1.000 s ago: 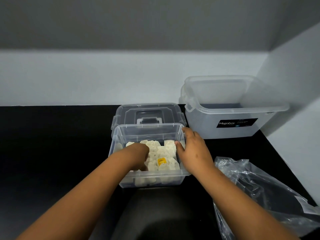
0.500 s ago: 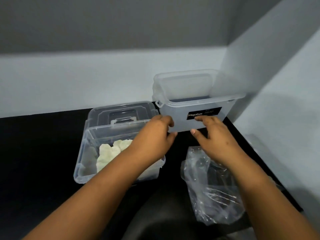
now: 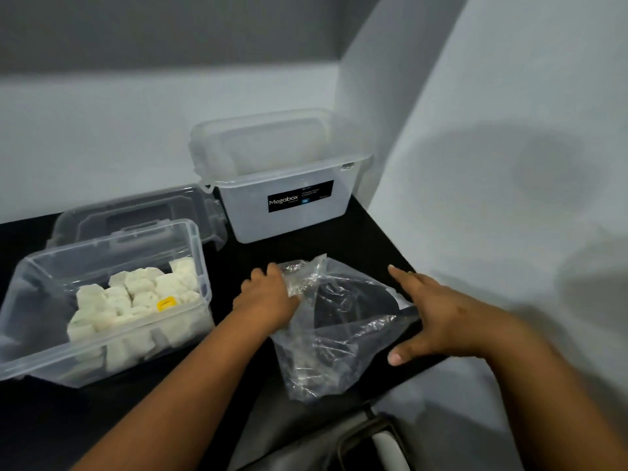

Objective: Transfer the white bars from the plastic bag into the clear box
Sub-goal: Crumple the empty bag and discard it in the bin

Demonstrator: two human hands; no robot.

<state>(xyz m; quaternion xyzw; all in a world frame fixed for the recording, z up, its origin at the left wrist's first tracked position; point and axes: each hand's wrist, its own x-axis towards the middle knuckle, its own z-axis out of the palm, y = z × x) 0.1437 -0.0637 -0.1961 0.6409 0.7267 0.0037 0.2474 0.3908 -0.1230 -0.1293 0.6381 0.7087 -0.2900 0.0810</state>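
A clear box (image 3: 200, 263) stands at the left of the black table, holding several white bars (image 3: 136, 297); one bar carries a yellow sticker. A crumpled plastic bag (image 3: 339, 334) lies flat at the table's right, and I see no bars inside it. My left hand (image 3: 268, 295) grips the bag's bunched top-left edge. My right hand (image 3: 438, 317) hovers over the bag's right side with fingers spread, holding nothing.
A clear lid (image 3: 136, 215) lies behind the clear box. A larger frosted box labelled Megabox (image 3: 289, 205) stands at the back, its lid propped inside. White walls close in behind and to the right. The table's front edge runs just below the bag.
Both hands left the clear box, passed near the Megabox, and came down to the bag. My left hand has taken hold of the bag's edge. My view swung right.
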